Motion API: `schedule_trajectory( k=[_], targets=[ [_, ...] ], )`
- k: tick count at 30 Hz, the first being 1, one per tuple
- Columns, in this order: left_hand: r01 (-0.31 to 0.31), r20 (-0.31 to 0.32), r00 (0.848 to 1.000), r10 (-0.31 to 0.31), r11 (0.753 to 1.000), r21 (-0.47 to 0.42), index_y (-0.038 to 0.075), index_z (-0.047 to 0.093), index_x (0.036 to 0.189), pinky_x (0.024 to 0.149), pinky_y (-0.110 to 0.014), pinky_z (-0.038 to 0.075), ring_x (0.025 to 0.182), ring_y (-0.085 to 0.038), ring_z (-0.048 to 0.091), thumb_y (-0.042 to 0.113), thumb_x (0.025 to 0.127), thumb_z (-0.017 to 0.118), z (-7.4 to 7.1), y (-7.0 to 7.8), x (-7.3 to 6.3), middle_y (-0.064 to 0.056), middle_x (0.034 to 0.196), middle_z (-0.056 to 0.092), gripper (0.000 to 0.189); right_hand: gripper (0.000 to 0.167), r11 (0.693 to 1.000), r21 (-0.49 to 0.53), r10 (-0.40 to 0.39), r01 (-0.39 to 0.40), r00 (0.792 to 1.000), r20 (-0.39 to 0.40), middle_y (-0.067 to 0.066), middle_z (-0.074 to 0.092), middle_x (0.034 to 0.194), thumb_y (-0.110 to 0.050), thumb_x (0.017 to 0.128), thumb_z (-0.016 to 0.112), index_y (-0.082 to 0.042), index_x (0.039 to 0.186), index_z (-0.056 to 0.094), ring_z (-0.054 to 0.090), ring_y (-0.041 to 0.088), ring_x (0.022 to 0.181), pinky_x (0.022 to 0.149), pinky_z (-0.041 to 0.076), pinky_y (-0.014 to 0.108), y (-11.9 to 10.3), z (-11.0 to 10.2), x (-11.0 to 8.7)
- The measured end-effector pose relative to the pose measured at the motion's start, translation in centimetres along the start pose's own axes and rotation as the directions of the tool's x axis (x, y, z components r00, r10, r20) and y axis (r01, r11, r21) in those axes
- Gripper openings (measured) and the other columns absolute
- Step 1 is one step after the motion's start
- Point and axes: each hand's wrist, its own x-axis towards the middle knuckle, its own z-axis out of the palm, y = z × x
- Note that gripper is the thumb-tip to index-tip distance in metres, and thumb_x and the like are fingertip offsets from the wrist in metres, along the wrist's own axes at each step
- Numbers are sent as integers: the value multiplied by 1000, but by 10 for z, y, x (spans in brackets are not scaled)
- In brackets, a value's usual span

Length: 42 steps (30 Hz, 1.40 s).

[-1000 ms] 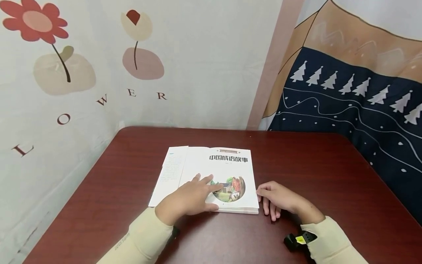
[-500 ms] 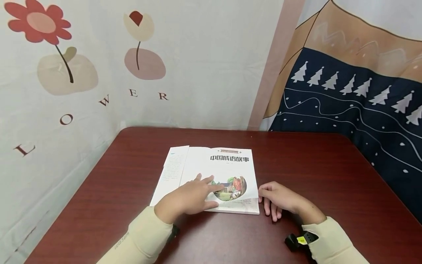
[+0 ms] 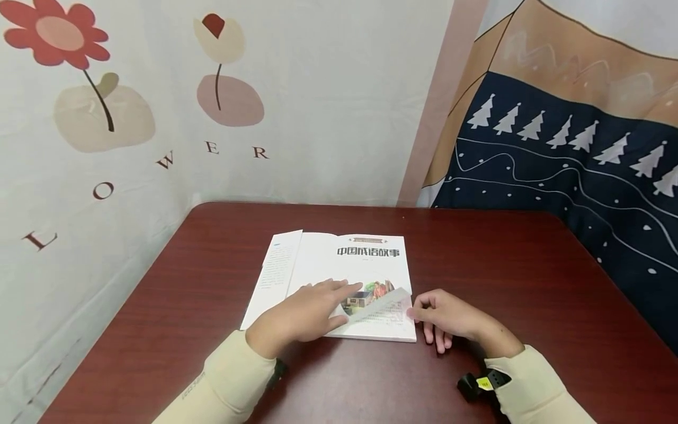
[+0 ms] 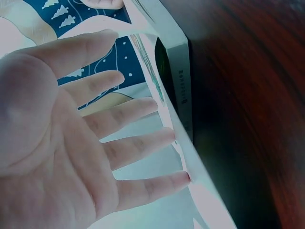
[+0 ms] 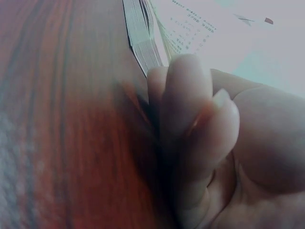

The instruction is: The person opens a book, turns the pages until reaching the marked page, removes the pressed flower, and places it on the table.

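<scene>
A page was on the turn! The book (image 3: 312,250) lay open on the red-brown table (image 3: 477,253), between the person's two hands, and the near right corner of its title page (image 3: 365,268) stood peeled back in a slanting fold, baring printed text (image 3: 389,315) underneath. This looked like the early part of a page turn: the leaf was only partly up, and it covered some of the round picture (image 3: 360,299). The next move seemed to call for getting fingers under that loose corner and sweeping the leaf across, with the other hand clear of its path.

On to the hands! The left hand (image 3: 302,312) was spread wide, fingers long and straight, reaching over the page and gripping nothing; how firmly it pressed could not be told. Over at the right edge, the right hand (image 3: 445,316) had its fingers bent, the tips right by the stacked page edges (image 5: 151,52). Did they pinch any paper? The fingers themselves blocked the view, so there was no telling.
</scene>
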Motion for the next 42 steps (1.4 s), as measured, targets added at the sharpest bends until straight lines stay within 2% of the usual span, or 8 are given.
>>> schedule_trajectory(
  k=[7,12,19,22,27,31,36,42],
  targets=[
    [-44,-61,997,45,999,25,23,40,154,106,-57,45,140,-31,48,34,97,65,0,0,1,-12,151,50,63,35,1000,-1,-2,2,1000,9,6,62,55,-31,99,62,1,86,58,59,12,36,36,47,25,1,-1,0],
    [-80,-128,988,85,996,46,23,33,157,106,-57,45,141,-32,46,32,95,69,0,1,2,-13,154,46,72,32,1000,-3,-17,17,1000,15,5,63,56,-29,98,64,1,88,59,59,12,36,36,47,25,1,-1,0],
    [-88,-194,976,103,993,82,25,20,161,110,-56,42,147,-33,38,28,93,73,1,0,2,-12,163,31,86,30,1000,-14,-26,26,1000,15,6,63,56,-27,98,64,1,89,59,59,12,37,36,47,25,1,-1,1],
    [-100,-219,967,126,987,125,26,18,162,115,-57,36,151,-35,29,25,92,73,1,-1,3,-12,166,23,89,30,1000,-22,-19,20,1000,9,6,63,56,-27,98,65,1,89,59,58,13,36,36,47,26,1,-1,1],
    [-141,-265,945,192,970,198,32,36,156,122,-59,20,156,-38,7,13,88,75,-2,-2,3,-11,169,11,81,31,999,-22,-23,24,1000,18,6,63,56,-28,98,65,1,89,59,59,13,36,36,47,25,-1,0,3],
    [-193,-269,930,251,955,226,35,56,143,124,-59,11,156,-39,-2,2,88,67,-3,-2,3,-9,170,9,64,30,999,-23,-26,27,999,18,6,63,56,-27,98,65,1,88,59,58,13,36,36,47,26,-2,0,4],
    [-237,-270,910,313,930,281,35,71,126,123,-61,12,156,-40,3,-3,88,61,-3,-2,6,-7,168,18,55,31,1000,-25,-19,19,1000,12,6,63,56,-28,97,65,0,88,59,58,12,36,36,48,26,-3,-1,2],
    [-259,-249,904,347,908,329,33,77,113,124,-56,15,155,-38,13,-5,85,62,-3,-2,8,-6,165,29,50,32,1000,-23,-13,13,1000,7,6,63,56,-29,97,65,0,87,58,59,12,36,37,48,26,-2,-2,2]
  ],
)
